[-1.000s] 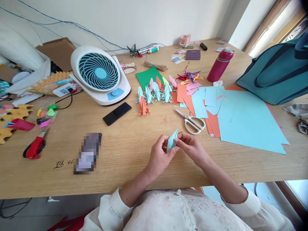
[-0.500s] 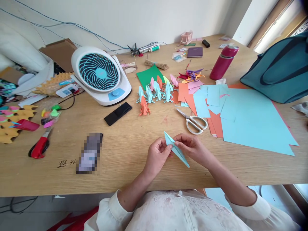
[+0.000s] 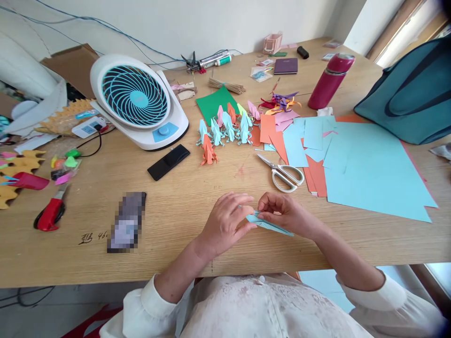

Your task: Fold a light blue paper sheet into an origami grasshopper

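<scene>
A light-blue strip of folded paper (image 3: 273, 226) is held above the table's front part, pointing down to the right. My right hand (image 3: 285, 213) pinches its upper edge between thumb and bent fingers. Around its left end is my left hand (image 3: 227, 220), the index finger across the paper and the thumb at its near edge; the fingers partly hide that end. Beyond my hands lie white-handled scissors (image 3: 287, 178), blades toward the upper left. Several folded paper figures (image 3: 229, 129) in blue, orange, pink and green stand farther back.
Large light-blue sheets (image 3: 369, 169) and orange paper pieces (image 3: 317, 176) lie at right. Behind stand a magenta bottle (image 3: 327, 87) and a teal bag (image 3: 408, 98). A white fan (image 3: 172, 117), a black flat object (image 3: 169, 162), a pixelated phone (image 3: 127, 223) and a red-handled knife (image 3: 52, 211) are at left.
The folded paper has turned to lie flatter, its lower tip now farther right. My left hand has shifted its hold, with its fingers lifted and straighter. My right hand still pinches the paper.
</scene>
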Demonstrator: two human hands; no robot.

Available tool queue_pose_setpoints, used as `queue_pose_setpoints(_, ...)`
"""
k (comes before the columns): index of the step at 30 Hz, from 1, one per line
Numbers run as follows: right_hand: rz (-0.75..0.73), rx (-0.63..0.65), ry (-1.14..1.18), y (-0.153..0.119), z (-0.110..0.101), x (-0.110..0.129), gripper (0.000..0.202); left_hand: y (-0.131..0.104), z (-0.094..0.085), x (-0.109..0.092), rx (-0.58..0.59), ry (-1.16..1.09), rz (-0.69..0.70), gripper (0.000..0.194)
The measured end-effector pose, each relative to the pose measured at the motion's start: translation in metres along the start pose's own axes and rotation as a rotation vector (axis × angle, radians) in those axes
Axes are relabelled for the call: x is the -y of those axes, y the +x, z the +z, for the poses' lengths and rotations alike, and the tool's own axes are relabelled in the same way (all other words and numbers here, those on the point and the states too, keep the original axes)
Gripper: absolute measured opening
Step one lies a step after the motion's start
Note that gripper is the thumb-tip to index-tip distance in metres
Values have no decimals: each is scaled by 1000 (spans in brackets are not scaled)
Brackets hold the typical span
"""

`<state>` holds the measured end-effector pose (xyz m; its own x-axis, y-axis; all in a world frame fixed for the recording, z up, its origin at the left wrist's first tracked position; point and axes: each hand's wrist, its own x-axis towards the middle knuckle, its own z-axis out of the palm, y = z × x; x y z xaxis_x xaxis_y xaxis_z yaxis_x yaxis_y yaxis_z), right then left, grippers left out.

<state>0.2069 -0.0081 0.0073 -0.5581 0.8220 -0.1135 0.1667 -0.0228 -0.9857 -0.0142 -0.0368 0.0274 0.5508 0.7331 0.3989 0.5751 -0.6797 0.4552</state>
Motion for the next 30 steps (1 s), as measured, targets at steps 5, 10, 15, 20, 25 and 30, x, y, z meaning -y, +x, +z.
queue_pose_setpoints(5, -30, 68, -230, -4, -3, 1, 14, 4, 13, 3, 245, -111, -68, 7)
queue_pose_setpoints(10, -275, -19, -646, -11, 2, -7, 16, -5, 36, 0, 275, -50, -148, 8)
queue_pose_setpoints(15, -392, -107, -950, -30, 5, -15, 20, -4, 38, 0, 244, -23, -166, 6)
queue_pose_setpoints(20, -518, 8, -1010, -50, 2, -20, 20, -3, 39, 3, 265, -68, -130, 6)
queue_pose_setpoints(25, -543, 45, -1052, -54, -1, -24, 24, -5, 38, 4, 274, -49, -40, 14)
queue_pose_setpoints(30, -485, 69, -996, -50, -5, -22, 25, -8, 35, 5, 251, 28, 65, 21)
